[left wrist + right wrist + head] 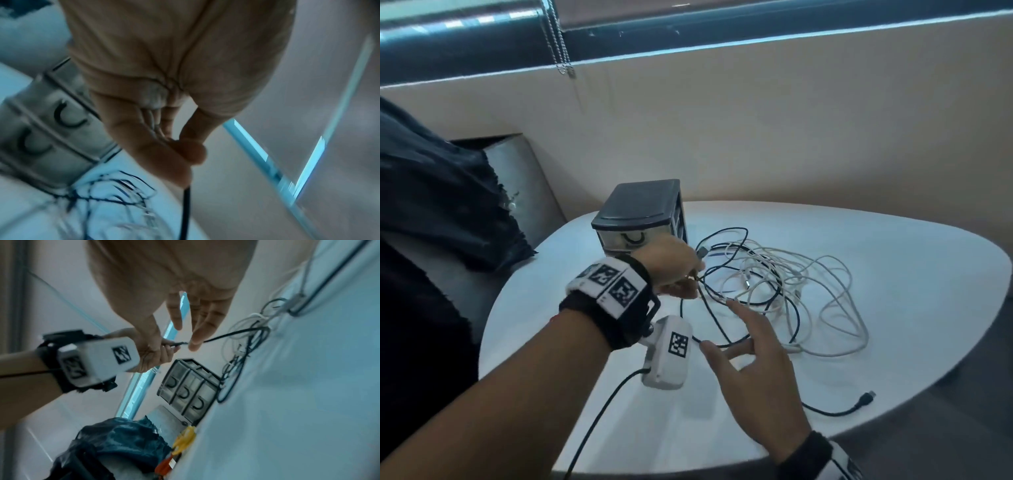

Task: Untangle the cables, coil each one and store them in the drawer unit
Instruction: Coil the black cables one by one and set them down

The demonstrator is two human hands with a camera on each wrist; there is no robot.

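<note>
A tangle of black and white cables (774, 284) lies on the white table (893, 274), just right of the black drawer unit (640, 212). My left hand (697, 274) hovers in front of the unit and pinches one end of a black cable (186, 211) between thumb and fingers. That cable's far plug (868, 397) rests near the table's front edge. My right hand (722, 329) is spread open low over a loop of the black cable and holds nothing. In the right wrist view its fingers (195, 331) reach close to the pinched cable end (176, 344). The unit's three drawers (189, 391) are closed.
A dark cloth or bag (441, 192) lies over a grey seat left of the table. The right wrist view shows something yellow and orange (185, 439) beside it. A beige wall runs behind the table, with a bead chain (561, 51) hanging above.
</note>
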